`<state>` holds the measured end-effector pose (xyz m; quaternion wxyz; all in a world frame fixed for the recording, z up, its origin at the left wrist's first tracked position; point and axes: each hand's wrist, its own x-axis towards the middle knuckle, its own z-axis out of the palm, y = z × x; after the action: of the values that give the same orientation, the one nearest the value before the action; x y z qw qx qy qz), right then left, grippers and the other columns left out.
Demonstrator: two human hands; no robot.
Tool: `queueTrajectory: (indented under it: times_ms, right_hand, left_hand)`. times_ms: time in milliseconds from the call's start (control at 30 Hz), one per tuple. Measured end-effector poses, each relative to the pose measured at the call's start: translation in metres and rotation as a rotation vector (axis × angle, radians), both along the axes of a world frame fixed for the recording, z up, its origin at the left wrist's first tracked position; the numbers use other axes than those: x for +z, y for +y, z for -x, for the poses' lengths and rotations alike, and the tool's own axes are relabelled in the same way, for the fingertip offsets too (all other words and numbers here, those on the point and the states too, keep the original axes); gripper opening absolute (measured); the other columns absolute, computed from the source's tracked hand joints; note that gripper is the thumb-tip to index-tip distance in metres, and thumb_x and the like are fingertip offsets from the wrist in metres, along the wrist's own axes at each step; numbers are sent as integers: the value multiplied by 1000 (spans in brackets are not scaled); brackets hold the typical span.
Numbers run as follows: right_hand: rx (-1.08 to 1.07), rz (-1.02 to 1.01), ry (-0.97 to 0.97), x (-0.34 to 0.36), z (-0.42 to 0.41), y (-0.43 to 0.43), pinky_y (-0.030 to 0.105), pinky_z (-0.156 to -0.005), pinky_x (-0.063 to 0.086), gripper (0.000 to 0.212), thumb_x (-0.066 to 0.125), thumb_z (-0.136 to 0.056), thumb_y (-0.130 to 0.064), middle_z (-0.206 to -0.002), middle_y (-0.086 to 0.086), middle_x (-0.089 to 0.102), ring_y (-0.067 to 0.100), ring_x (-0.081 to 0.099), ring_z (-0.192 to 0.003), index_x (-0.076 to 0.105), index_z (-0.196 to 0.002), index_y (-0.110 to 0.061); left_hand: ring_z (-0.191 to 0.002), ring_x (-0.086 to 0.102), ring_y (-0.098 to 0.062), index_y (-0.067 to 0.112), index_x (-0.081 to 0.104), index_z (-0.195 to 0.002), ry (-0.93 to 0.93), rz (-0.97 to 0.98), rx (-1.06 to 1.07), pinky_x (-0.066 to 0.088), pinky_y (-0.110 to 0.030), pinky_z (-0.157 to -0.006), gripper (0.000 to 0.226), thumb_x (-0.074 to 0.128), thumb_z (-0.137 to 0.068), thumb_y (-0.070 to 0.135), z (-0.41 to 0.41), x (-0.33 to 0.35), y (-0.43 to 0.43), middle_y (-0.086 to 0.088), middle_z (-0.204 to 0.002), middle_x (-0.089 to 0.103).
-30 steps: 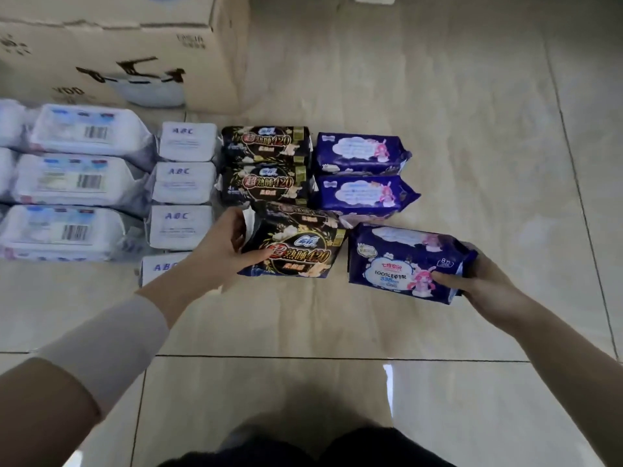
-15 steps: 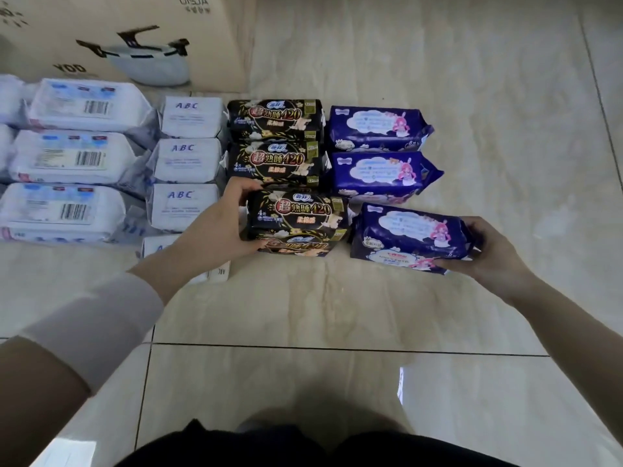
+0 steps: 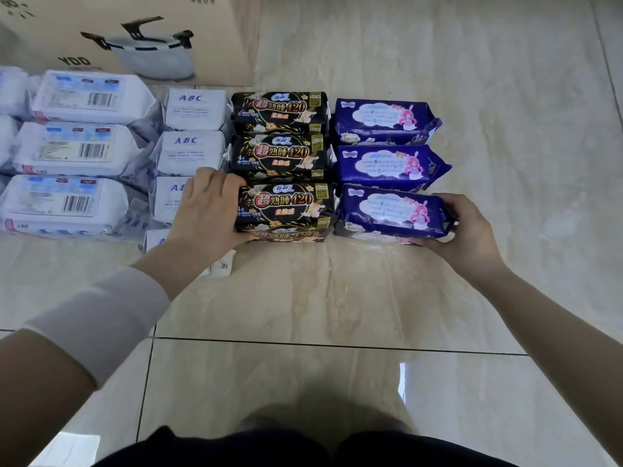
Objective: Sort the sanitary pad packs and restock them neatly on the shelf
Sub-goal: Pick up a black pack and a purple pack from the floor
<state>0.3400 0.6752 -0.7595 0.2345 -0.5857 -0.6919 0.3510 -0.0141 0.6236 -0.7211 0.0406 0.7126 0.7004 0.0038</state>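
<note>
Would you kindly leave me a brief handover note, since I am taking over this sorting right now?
Left hand grips the left end of the nearest black pack.
Right hand grips the right end of the nearest purple pack.
Both are frontmost in their columns on the floor.
Done: packs sorted by kind, beside the ABC packs and large white packs.
Left: release, then shelve; no shelf in view.

Left hand (image 3: 205, 210) covers left end of near black pack (image 3: 286, 207), much of third ABC pack (image 3: 167, 200) and fourth ABC pack (image 3: 152, 238). Right hand (image 3: 468, 230) hides right end of near blue pack (image 3: 387, 210). Cardboard box (image 3: 101, 28) cropped by top edge, leftmost white packs (image 3: 10, 85) by left edge.
</note>
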Motion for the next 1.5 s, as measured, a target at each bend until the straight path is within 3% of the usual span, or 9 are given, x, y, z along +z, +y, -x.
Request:
queueTrajectory:
  times_ms: [167, 267, 400, 467, 667, 833, 933, 1300, 1500]
  right_hand:
    - [-6, -55, -19, 0, 6, 3, 4, -74, 39, 69, 82, -68, -13, -112, -9, 53, 2, 50, -90, 45, -127, -11]
    - [6, -73, -56, -1, 7, 3, 15, -77, 40, 71, 80, -69, -11, -119, -2, 55, 9, 53, -96, 43, -130, -9]
    - [43, -144, -91, -1, 5, 2, -1, -78, 35, 75, 81, -68, -12, -120, 11, 52, -2, 45, -92, 42, -132, -5]
    - [69, -200, -110, 0, 4, 0, 0, -79, 35, 74, 81, -68, -12, -115, 15, 52, -3, 43, -89, 44, -131, -4]
    - [104, -255, -139, 1, 5, -2, 13, -80, 38, 65, 80, -69, -11, -111, 18, 53, 0, 43, -86, 50, -126, -1]
    - [101, -236, -184, 4, 10, -3, 36, -73, 51, 66, 80, -69, -13, -116, 14, 53, 16, 54, -91, 50, -127, -6]
    - [95, -236, -199, 5, 11, -3, 42, -72, 53, 65, 80, -69, -14, -117, 13, 52, 23, 57, -92, 50, -127, -8]
    - [77, -227, -192, 4, 14, -5, 44, -72, 54, 66, 80, -69, -13, -116, 14, 52, 26, 58, -96, 49, -127, -7]
    - [80, -225, -220, 6, 14, -6, 40, -75, 54, 72, 80, -67, -18, -118, 15, 51, 22, 55, -101, 47, -130, -8]
  left_hand:
    - [-102, 36, -33, -2, 55, -109, 25, -1, -41, 29, -43, -83, 78, 88, -49, 33, 4, -2, 3, -24, -101, 56]
    - [-112, 38, -36, 2, 51, -123, 8, 77, -61, 28, -44, -92, 85, 85, -55, 40, 3, 2, 4, -21, -112, 53]
    - [-109, 42, -36, 1, 55, -118, 7, 31, -78, 32, -46, -89, 75, 83, -59, 39, 3, 2, 6, -21, -106, 57]
    - [-107, 42, -37, 0, 56, -114, 22, 5, -53, 32, -45, -88, 72, 84, -59, 37, 3, 1, 8, -21, -104, 58]
    - [-105, 42, -38, 1, 56, -111, 65, -26, -1, 33, -44, -85, 70, 83, -59, 37, 3, -3, 10, -23, -105, 55]
    - [-104, 43, -39, 0, 54, -113, 77, -51, -11, 31, -43, -84, 71, 84, -59, 34, 2, -2, 10, -24, -105, 55]
    - [-101, 41, -37, 2, 53, -110, 68, -71, -5, 32, -45, -81, 67, 85, -58, 29, 0, -2, 7, -24, -101, 56]
    - [-104, 30, -32, 5, 54, -112, 56, -44, 19, 38, -50, -81, 59, 83, -63, 21, -5, -1, 3, -23, -111, 51]
    - [-107, 29, -29, 6, 53, -118, 8, -58, 20, 39, -49, -83, 75, 86, -55, 31, -9, 0, -1, -20, -116, 52]
